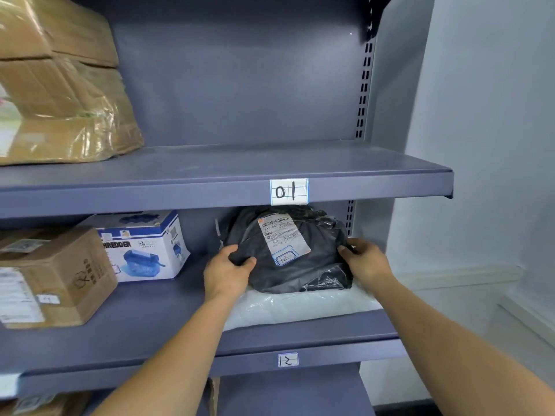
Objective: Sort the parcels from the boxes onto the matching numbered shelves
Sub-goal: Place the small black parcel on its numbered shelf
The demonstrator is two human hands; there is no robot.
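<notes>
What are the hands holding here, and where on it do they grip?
Both hold the black parcel: the left hand pinches its lower left edge, the right hand grips its right edge.

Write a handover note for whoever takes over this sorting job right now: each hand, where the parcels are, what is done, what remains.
Left hand grips the black parcel at its left edge; right hand holds its right edge.
The parcel, marked 12, lies on a white parcel on the shelf tagged 12.
Done: this parcel sits on its matching shelf.
Left: release it; what else awaits sorting is out of view.
</notes>
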